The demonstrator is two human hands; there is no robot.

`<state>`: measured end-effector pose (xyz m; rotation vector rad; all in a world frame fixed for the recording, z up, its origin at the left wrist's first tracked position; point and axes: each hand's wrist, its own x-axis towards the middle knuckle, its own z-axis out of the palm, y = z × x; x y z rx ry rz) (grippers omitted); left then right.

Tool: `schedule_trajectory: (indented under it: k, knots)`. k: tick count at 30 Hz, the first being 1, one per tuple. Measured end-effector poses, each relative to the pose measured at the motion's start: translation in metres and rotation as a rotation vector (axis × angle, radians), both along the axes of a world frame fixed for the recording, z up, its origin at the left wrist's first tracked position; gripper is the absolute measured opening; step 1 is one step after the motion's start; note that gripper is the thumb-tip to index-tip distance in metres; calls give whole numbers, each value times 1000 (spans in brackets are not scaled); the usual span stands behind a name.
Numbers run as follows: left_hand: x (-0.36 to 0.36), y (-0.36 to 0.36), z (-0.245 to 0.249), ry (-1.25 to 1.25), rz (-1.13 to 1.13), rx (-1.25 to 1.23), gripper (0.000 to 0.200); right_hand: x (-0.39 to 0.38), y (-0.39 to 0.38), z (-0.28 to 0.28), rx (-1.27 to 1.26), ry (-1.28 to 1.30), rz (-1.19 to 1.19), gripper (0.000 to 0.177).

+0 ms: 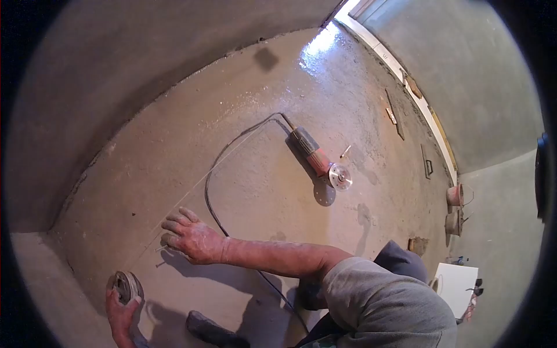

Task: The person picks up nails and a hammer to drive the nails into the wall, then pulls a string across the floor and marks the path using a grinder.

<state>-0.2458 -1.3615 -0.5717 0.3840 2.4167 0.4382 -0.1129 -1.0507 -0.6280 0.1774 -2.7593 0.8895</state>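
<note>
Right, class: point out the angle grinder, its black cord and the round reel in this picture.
angle grinder point(313, 155), head view, middle of its body.
black cord point(205, 191), head view, on the bend lying on the floor.
round reel point(123, 286), head view, on its flat face, gripped by the left hand point(119, 316).

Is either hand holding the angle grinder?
No, the angle grinder lies on the floor, clear of the right hand and of the left hand gripping a reel.

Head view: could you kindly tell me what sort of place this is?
Probably a room under construction: bare cement floor, unfinished wall, and a grinder lying with its cable. The left hand grips a reel; the right hand presses the floor.
</note>
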Motion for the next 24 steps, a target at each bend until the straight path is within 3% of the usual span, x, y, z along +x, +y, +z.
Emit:
schedule_trajectory:
  k: [4, 6, 7, 9, 11, 13, 14, 18, 21, 24]
  knots:
    - [-2, -43, -33, 35, -92, 114, 71, -12, -9, -16, -41, -6, -48, 30]
    - [0, -61, -51, 124, -53, -193, 88, -22, -14, -20, -31, 36, -70, 27]
    - [4, -48, -32, 128, -48, -191, 88, -26, -17, -20, -23, 56, -70, 25]
    - [19, -29, -1, -113, 1, 73, 83, -32, -25, -23, -24, 10, -73, 23]
    - [27, -37, -11, -21, 29, 21, 83, -33, -33, -25, -26, -29, -83, 22]
    - [40, -23, 6, -214, 28, 205, 82, -32, -41, -29, 46, -213, 8, 15]
    - [28, -72, -48, -447, 56, 173, 90, -32, -44, -30, 47, -209, 5, 15]
    - [44, -48, -18, -380, 43, 234, 112, -26, -47, -28, 107, -255, 88, 14]
    - [54, -37, -5, -450, 181, 408, 117, -26, -53, -38, 122, -291, 104, 19]
    - [54, -37, -5, -479, 187, 383, 112, -24, -61, -49, 120, -298, 109, 21]
